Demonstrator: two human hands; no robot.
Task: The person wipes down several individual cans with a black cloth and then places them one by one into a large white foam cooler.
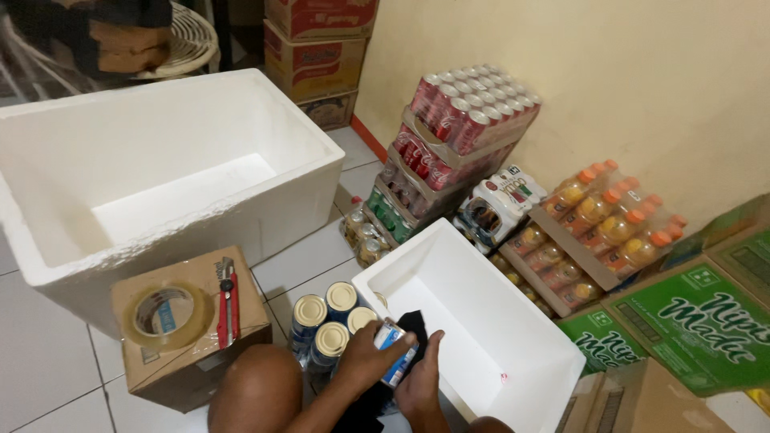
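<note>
Over foam box [481,321], hands [393,365] clasping can [395,353]

place: shop stockroom | signs: stacked drink can trays [457,136], bottle packs [609,220], cartons [317,56], foam coolers [152,168], tiled floor [40,353]

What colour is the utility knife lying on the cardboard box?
Red, clearest in the head view: utility knife beside the tape roll.
</note>
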